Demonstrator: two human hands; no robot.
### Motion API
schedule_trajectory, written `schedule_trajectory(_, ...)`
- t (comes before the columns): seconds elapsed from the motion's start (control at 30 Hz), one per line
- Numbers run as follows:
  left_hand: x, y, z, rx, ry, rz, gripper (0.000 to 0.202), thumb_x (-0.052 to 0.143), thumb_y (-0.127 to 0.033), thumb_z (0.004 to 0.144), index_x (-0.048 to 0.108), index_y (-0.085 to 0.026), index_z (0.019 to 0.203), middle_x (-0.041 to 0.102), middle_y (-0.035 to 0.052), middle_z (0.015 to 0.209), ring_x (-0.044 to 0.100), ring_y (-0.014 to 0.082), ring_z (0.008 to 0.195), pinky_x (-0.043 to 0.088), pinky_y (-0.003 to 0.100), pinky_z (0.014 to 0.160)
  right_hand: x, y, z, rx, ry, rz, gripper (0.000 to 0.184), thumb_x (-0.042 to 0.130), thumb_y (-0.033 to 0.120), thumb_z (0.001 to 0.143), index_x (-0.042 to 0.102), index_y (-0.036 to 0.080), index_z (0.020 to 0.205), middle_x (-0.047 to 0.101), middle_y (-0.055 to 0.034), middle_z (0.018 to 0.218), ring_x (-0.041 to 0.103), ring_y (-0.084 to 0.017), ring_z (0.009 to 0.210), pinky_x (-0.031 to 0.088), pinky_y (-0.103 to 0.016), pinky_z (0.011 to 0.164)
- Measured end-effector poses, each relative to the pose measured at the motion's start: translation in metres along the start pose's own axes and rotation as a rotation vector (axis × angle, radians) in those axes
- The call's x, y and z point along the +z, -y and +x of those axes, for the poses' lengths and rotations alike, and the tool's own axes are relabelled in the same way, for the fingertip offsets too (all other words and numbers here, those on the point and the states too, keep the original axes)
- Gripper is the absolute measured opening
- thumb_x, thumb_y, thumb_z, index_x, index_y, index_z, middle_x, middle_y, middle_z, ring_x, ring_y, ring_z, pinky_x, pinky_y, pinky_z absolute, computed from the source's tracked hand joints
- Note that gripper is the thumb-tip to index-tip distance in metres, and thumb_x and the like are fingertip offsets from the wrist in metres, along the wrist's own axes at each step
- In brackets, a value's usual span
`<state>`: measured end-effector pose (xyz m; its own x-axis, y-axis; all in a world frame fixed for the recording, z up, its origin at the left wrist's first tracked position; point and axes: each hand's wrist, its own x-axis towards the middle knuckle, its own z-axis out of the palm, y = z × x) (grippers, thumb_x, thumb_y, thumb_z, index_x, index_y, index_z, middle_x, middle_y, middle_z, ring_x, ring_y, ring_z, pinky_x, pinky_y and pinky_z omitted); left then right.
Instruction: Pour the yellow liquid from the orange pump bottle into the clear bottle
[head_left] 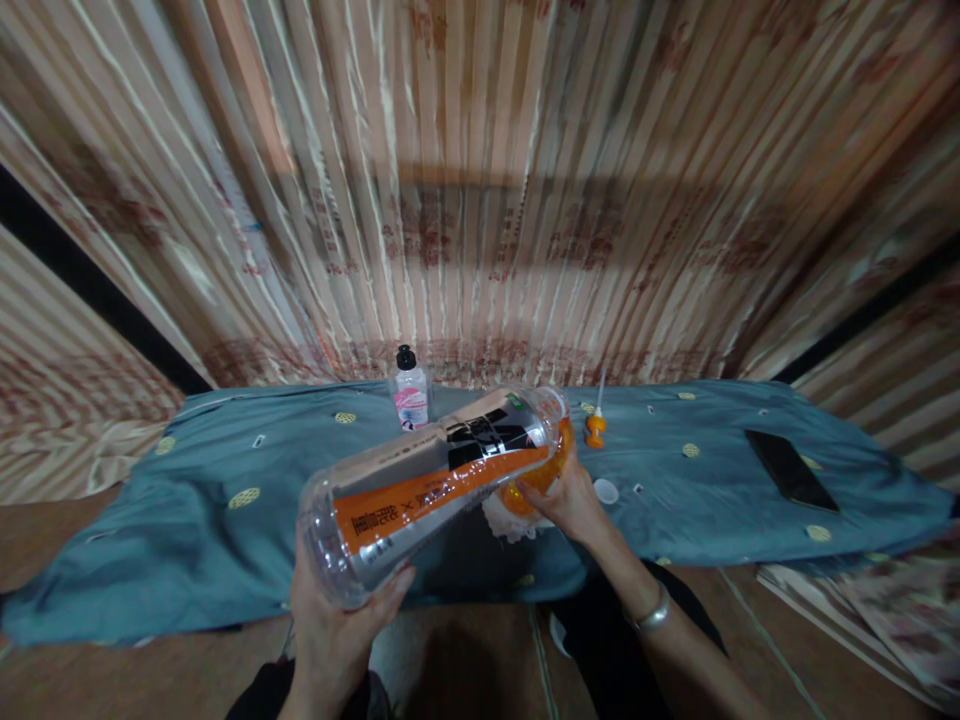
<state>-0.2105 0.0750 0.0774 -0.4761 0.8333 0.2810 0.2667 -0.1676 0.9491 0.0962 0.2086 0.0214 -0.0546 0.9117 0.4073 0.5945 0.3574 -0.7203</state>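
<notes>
A large clear plastic bottle (427, 478) with an orange, black and silver label is tipped on its side above a table draped in blue-grey cloth (225, 470). My left hand (337, 620) cups its base from below, fingers closed on it. At the neck end my right hand (571, 495) grips the bottle, with an orange vessel (525, 492) half hidden under the fingers; a bracelet sits on that wrist. I cannot tell whether the hand holds the orange vessel too.
On the cloth stand a small bottle with a black cap and pink label (409, 390), an orange nozzle with a thin spout (596, 425), a white cap (606, 490) and a dark phone (791, 468). Striped curtains hang behind.
</notes>
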Motion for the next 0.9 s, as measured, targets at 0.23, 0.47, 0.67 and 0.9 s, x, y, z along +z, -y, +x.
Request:
schedule_trajectory(0.23,0.0021,-0.0062,-0.0024,0.012,0.011,0.007,0.082,0.1,-0.055,0.066,0.072,-0.014,0.132,0.085,0.016,0.112,0.084,0.0373,0.105,0.07,0.048,0.093,-0.0008,0.0013,0.0009,0.006,0.017,0.001,0.107,0.083,0.045,0.079,0.033,0.013,0.168,0.074,-0.0225,0.144,0.077,-0.042,0.129,0.064,-0.057,0.108)
schedule_trajectory(0.47,0.0017,-0.0034,0.0003,0.062,0.009,0.02,0.084,0.1,-0.053,0.065,0.072,-0.011,0.132,0.084,0.02,0.117,0.084,0.0404,0.107,0.071,0.048,0.093,-0.0034,0.0066,0.002,0.024,0.025,-0.01,0.111,0.084,0.046,0.079,0.029,0.014,0.17,0.074,-0.0227,0.145,0.079,-0.042,0.125,0.067,-0.055,0.102)
schedule_trajectory(0.67,0.0011,-0.0022,-0.002,0.078,0.041,0.003,0.079,0.097,-0.051,0.073,0.069,-0.011,0.135,0.084,0.0199,0.118,0.085,0.0377,0.107,0.07,0.047,0.093,-0.0021,0.0015,0.0015,0.002,0.019,-0.012,0.111,0.083,0.046,0.079,0.029,0.015,0.17,0.072,-0.022,0.147,0.077,-0.042,0.13,0.065,-0.056,0.106)
schedule_trajectory(0.9,0.0024,-0.004,-0.001,0.085,0.032,0.016,0.082,0.098,-0.052,0.071,0.069,-0.011,0.135,0.085,0.0187,0.118,0.085,0.0366,0.105,0.071,0.044,0.091,-0.002,0.0022,0.0016,0.006,0.019,-0.027,0.106,0.081,0.047,0.079,0.031,0.015,0.168,0.073,-0.0222,0.147,0.078,-0.042,0.128,0.066,-0.056,0.104)
